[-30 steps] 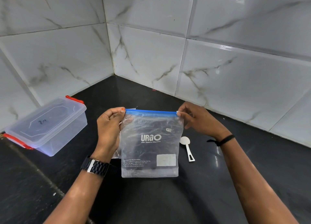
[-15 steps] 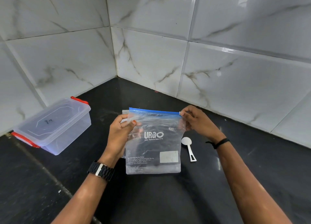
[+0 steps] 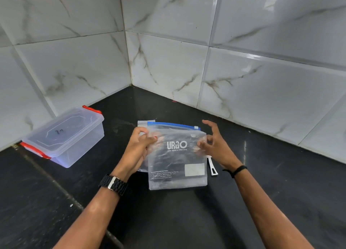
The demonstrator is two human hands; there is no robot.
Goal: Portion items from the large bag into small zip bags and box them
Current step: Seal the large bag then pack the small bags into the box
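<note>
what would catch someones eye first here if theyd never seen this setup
First the clear zip bag with a blue seal strip and white URGO print, held up at the centre over the black counter. The left hand grips its left edge, while the right hand hovers at its right edge with fingers spread. Next, the lidded clear plastic box with red clips, at the left by the tiled wall.

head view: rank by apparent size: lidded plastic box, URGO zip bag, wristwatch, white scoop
1. plastic box; zip bag looks close, bag is nearer, so unsure.
2. wristwatch.
3. white scoop, mostly hidden behind bag and right hand, so unsure.
</note>
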